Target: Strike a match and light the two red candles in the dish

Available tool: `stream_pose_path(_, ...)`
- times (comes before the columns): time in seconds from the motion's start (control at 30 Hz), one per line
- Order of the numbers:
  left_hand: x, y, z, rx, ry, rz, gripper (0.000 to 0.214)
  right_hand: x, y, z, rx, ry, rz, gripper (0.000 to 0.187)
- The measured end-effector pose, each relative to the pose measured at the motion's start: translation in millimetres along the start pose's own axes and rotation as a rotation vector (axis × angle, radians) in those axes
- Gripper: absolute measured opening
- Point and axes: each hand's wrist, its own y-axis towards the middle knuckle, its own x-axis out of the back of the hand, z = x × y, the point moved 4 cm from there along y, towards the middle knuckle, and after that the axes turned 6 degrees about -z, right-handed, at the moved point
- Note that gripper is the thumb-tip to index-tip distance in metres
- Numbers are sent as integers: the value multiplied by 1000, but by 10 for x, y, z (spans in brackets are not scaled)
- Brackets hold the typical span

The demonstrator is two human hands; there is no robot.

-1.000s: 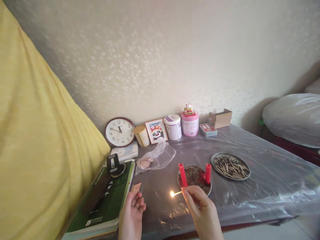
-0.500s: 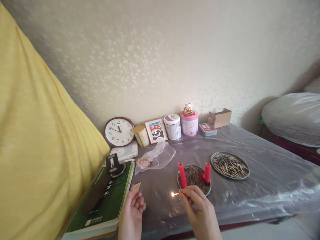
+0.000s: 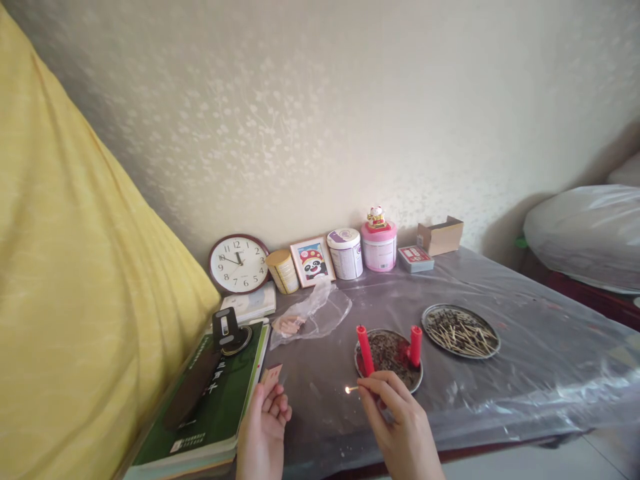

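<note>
A burning match [image 3: 352, 389] is pinched between the thumb and fingers of my right hand [image 3: 397, 420], its lit head pointing left. My left hand [image 3: 265, 427] is curled around a small matchbox [image 3: 271, 377], which sticks out above the fingers. Just beyond my right hand, a round metal plate [image 3: 389, 343] with dark residue bears a slim red candle [image 3: 365, 350] and a shorter red candle [image 3: 415, 345]. Neither candle shows a flame. Farther right lies a second round plate [image 3: 497, 352] with many used matches [image 3: 465, 335] on it.
A clear plastic bag [image 3: 327, 313] with small boxes lies behind my hands. Left are a green book [image 3: 225, 387] and a black stand [image 3: 227, 330]. A clock [image 3: 239, 263], tins [image 3: 345, 257], a panda picture [image 3: 313, 260] and a cardboard box [image 3: 443, 235] line the wall.
The match's flame has shrunk slightly and its glowing tip sits a little nearer my right fingers. Both hands and the candles stay practically where they were.
</note>
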Motion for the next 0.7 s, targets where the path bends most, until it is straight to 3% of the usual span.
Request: stream_pose_path(0.7, 12, 26, 0, 15, -6, -3, 41, -12, 38, -40, -74, 99, 19, 15)
